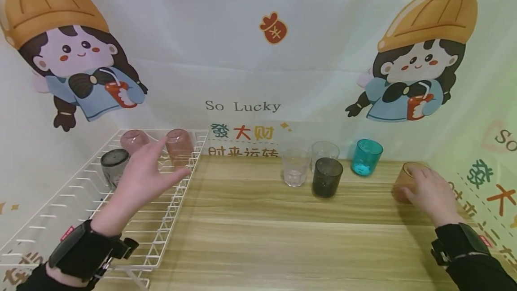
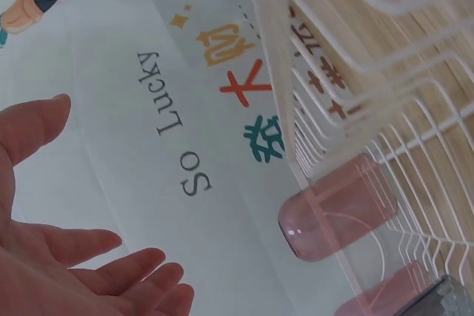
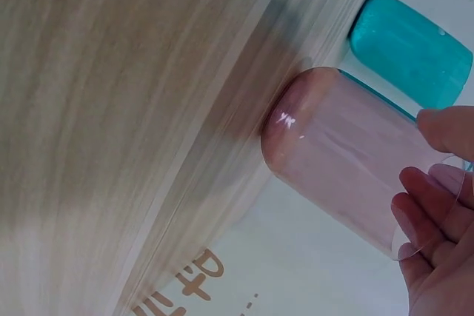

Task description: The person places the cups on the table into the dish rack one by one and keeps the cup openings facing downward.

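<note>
My left hand [image 1: 143, 169] is raised over the white wire rack, thumb and fingers spread apart and holding nothing. Close to it in the head view, upside-down pink glasses [image 1: 179, 145] and a dark grey glass [image 1: 114, 163] stand in the rack. A pink glass [image 2: 341, 209] shows beyond the open left hand [image 2: 96, 264] in the left wrist view. At the far right of the table, my right hand [image 1: 434, 192] grips a pinkish-amber glass [image 1: 401, 185] by its rim. This glass [image 3: 333, 153] is upright on the wood, thumb and fingers at its rim.
A turquoise glass [image 1: 366, 158] stands left of the right hand. Further left are a dark grey glass [image 1: 327, 178] and two clear glasses, one [image 1: 295, 172] in front. The white wire rack [image 1: 161, 237] fills the table's left side. A printed cloth [image 1: 242, 57] hangs behind.
</note>
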